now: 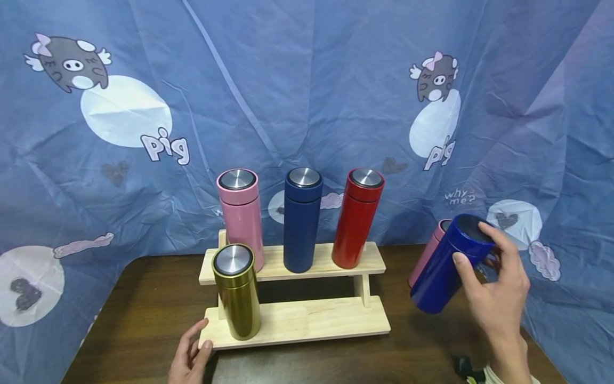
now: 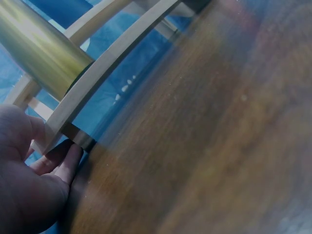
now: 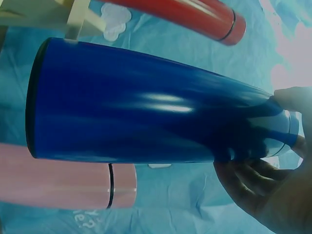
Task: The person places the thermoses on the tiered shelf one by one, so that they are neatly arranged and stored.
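My right hand [image 1: 501, 290] grips a glossy blue thermos bottle [image 1: 443, 272] near its lid, tilted, in front of a pink bottle [image 1: 427, 256] at the table's right. In the right wrist view the blue bottle spans the frame, fingers and thumb around its top end. My left hand [image 1: 189, 354] pinches the left end of the lower shelf of a two-step wooden rack [image 1: 316, 320]. On that shelf stands a gold bottle [image 1: 237, 298]. The upper step bears a pink bottle [image 1: 244, 229], a dark blue bottle [image 1: 302, 224] and a red bottle [image 1: 357, 224], all upright.
The rack stands on a dark brown wooden table [image 1: 144, 298]. A blue curtain [image 1: 307, 80] with pig prints hangs behind and at the sides. A small black object [image 1: 462, 367] lies near my right wrist.
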A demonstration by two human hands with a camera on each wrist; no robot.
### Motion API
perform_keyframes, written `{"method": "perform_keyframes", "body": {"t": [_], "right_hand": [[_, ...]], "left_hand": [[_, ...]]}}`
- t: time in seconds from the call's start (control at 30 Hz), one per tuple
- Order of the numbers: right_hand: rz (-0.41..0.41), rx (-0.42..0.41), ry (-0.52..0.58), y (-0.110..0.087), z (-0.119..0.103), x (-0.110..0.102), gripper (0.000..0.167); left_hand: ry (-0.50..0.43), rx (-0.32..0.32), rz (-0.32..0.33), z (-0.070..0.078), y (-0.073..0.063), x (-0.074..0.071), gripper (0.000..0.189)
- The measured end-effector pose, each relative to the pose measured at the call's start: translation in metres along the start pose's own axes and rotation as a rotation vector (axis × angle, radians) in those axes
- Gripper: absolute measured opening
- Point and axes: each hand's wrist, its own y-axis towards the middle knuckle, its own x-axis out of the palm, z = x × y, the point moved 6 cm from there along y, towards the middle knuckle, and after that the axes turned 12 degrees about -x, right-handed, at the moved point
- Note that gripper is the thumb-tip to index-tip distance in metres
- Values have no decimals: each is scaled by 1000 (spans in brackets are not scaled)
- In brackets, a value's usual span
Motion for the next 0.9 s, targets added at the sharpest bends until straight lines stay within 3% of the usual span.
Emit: {"method": "perform_keyframes", "body": {"t": [0.9], "right_hand": [[-103, -104, 128, -13, -44, 35, 66]], "left_hand": [[-7, -7, -21, -4, 2, 0, 63]]}}
